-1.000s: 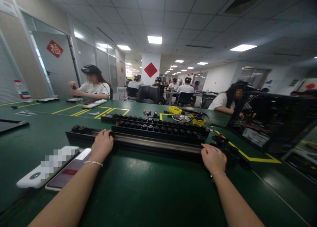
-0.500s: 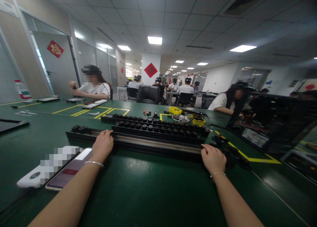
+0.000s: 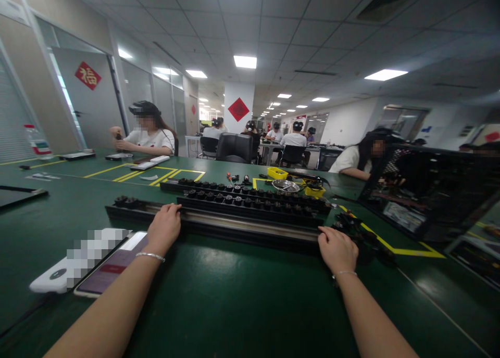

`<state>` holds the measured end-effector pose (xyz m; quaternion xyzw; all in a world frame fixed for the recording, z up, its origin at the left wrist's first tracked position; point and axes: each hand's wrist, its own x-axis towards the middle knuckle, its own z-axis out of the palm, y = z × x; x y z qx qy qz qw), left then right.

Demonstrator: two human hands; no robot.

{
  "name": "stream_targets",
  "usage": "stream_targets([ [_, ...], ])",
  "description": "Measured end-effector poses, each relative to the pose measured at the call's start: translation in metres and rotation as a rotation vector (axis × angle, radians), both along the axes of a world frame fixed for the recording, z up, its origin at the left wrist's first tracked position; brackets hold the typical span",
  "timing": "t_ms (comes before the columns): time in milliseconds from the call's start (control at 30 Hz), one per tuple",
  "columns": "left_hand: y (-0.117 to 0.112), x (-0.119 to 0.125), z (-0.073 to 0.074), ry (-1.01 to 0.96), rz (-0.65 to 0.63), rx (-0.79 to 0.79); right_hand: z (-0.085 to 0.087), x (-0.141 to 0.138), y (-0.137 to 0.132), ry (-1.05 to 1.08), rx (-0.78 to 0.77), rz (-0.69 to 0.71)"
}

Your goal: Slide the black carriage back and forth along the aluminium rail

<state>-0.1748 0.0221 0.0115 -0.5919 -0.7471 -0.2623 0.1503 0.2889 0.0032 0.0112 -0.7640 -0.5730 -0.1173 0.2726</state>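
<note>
A long black channel (image 3: 250,231) with a pale metallic inside lies crosswise on the green table in front of me. My left hand (image 3: 164,227) is closed over its left part, fingertips on the far wall. Near the right end, my right hand (image 3: 338,247) is closed on the channel too, fingers bent over the edge; the thumb is hidden. A few round black parts (image 3: 127,202) sit in the channel's left end. Just behind it, a second black channel (image 3: 253,212) and another beyond it carry rows of similar round parts (image 3: 228,199).
Two phones (image 3: 111,269) lie left of my left forearm. Behind the channels are a metal dish (image 3: 285,185) and a yellow bin (image 3: 276,174). Black loose parts (image 3: 349,225) and an open computer case (image 3: 414,196) stand to the right. Co-workers (image 3: 150,134) sit across the table.
The view has shifted very slightly. Both hands keep their places on the channel, which shows no clear movement on the table.
</note>
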Motion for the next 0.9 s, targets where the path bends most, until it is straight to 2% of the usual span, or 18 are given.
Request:
stream_targets([
  [900,-0.007,0.012,0.006,0.021,-0.006,-0.001,0.002,0.000,-0.001,0.002,-0.028,0.005],
])
